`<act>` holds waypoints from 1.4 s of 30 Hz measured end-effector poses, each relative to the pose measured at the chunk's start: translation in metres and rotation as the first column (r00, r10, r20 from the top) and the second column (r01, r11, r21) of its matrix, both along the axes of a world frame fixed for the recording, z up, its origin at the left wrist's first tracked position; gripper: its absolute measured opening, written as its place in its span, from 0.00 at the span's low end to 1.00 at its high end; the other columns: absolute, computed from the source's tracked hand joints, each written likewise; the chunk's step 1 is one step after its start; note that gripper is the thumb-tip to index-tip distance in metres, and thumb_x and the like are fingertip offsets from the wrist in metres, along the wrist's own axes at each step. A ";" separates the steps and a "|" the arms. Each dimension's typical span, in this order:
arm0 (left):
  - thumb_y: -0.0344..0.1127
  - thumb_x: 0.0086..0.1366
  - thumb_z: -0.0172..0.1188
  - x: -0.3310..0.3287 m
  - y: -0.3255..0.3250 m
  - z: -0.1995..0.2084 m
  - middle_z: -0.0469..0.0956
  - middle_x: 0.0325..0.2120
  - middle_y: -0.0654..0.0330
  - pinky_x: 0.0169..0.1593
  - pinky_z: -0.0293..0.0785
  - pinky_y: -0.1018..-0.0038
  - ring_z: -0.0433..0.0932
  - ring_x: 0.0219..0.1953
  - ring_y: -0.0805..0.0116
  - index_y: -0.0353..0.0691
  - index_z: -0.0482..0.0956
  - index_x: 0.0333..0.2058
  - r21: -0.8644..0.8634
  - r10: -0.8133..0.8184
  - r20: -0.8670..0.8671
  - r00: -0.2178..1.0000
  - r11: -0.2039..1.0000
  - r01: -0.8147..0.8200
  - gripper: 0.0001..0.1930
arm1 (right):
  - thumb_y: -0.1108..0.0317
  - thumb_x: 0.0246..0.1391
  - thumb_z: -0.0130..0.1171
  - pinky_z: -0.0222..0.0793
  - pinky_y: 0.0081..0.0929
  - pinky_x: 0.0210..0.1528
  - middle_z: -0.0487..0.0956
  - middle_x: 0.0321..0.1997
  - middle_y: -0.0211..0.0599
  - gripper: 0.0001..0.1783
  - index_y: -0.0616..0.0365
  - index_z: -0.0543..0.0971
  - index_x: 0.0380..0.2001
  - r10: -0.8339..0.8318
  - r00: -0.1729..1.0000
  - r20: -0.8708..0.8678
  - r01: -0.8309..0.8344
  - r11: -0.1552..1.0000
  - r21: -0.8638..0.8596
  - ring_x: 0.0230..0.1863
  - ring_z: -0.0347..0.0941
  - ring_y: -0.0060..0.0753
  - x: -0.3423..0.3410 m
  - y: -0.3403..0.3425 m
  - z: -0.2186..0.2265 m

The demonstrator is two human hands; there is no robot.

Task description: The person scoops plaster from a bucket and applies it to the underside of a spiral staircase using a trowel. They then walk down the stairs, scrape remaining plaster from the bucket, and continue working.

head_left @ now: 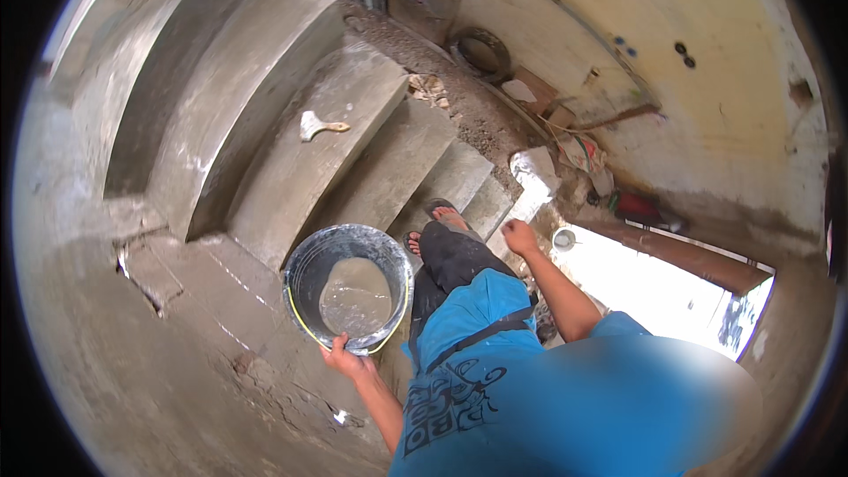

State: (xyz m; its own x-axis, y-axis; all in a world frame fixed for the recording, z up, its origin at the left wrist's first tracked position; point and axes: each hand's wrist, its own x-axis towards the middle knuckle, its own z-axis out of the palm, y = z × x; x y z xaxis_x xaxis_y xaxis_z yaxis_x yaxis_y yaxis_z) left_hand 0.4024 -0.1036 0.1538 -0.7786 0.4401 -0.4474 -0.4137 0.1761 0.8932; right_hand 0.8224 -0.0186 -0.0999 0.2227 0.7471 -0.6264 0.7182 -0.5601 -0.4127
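Note:
A black bucket [300,258] with grey cement slurry [355,294] in it is in front of me, left of my legs. My left hand [343,358] is closed on the bucket's yellow-green handle at its near rim. To the right, my right hand [519,237] hangs beside my leg with its fingers curled in, and no object shows in it. A wide brush [320,125] with pale bristles and a short wooden handle lies on a concrete step farther up.
Curved concrete stairs [243,62] rise toward the far left. My sandalled feet [433,225] are on a lower step. Rubble [427,88] lines the stair's right side, with a round black tub [481,51] by the yellowish wall [707,53]. A small white container [564,238] is near my right hand.

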 end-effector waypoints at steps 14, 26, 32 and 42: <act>0.19 0.50 0.56 -0.087 0.015 -0.107 0.79 0.51 0.50 0.60 0.74 0.61 0.79 0.51 0.54 0.26 0.75 0.57 0.181 -0.379 -0.073 0.923 0.905 0.386 0.31 | 0.51 0.52 0.62 0.79 0.48 0.49 0.87 0.41 0.51 0.17 0.52 0.88 0.35 -0.180 0.982 -0.049 0.176 0.981 -0.077 0.46 0.85 0.56 -0.012 -0.392 -0.177; 0.25 0.58 0.61 -0.185 0.115 -0.189 0.82 0.45 0.53 0.55 0.80 0.56 0.82 0.47 0.55 0.31 0.79 0.47 0.270 -0.584 0.028 0.811 0.786 0.557 0.16 | 0.64 0.67 0.58 0.75 0.29 0.28 0.82 0.30 0.32 0.09 0.56 0.82 0.43 -0.809 -0.104 -0.579 0.985 -0.002 -0.174 0.25 0.78 0.29 -0.188 -0.402 -0.210; 0.24 0.57 0.60 -0.229 0.100 -0.153 0.84 0.42 0.55 0.54 0.81 0.62 0.84 0.45 0.58 0.34 0.80 0.43 0.410 -0.823 0.177 0.540 0.561 0.720 0.13 | 0.58 0.71 0.55 0.77 0.30 0.30 0.83 0.33 0.32 0.16 0.57 0.81 0.51 -0.864 -0.225 -0.451 0.968 -0.144 -0.206 0.28 0.82 0.28 -0.347 -0.486 -0.142; 0.22 0.53 0.59 -0.201 0.110 -0.150 0.84 0.43 0.54 0.56 0.80 0.61 0.83 0.46 0.56 0.30 0.80 0.47 0.373 -0.930 0.162 0.330 0.367 0.852 0.20 | 0.56 0.62 0.59 0.77 0.40 0.45 0.88 0.42 0.50 0.22 0.67 0.86 0.43 -0.946 -0.263 -0.189 0.964 -0.251 -0.087 0.44 0.84 0.46 -0.571 -0.573 -0.183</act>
State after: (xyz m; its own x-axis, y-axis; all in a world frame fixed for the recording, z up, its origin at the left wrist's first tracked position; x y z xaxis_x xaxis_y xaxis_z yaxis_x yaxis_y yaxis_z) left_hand 0.2013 0.0065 0.0035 0.3002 0.8789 -0.3707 -0.3495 0.4630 0.8145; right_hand 0.2512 -0.5920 -0.2825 0.6394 -0.2696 -0.7200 -0.7437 -0.4542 -0.4904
